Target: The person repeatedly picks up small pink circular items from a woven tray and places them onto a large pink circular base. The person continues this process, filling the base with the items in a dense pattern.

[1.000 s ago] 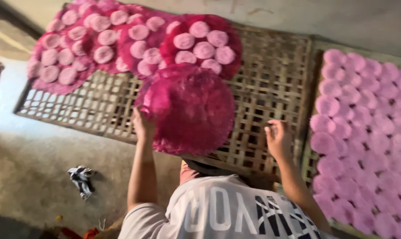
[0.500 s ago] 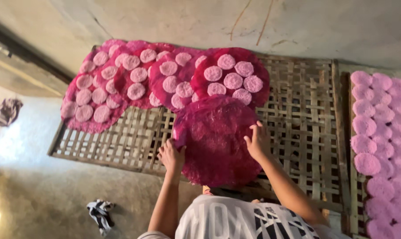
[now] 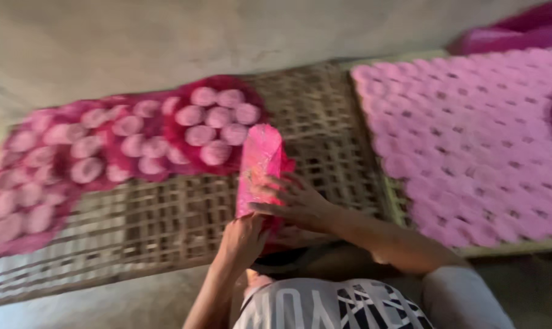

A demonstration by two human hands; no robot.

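Bright pink round mesh sheet [image 3: 261, 167], edge-on above the woven bamboo rack [image 3: 166, 219]; I see left hand [image 3: 242, 240] gripping its lower edge, right hand [image 3: 297, 204] fingers spread against its face.

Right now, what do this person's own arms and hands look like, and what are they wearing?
Both arms are bare from the shoulder area down; no long sleeves, gloves, watch or bracelets show. The left hand and right hand are bare, and the blur hides any rings. The person wears a light grey, short-sleeved top with bold dark printed markings across the front.
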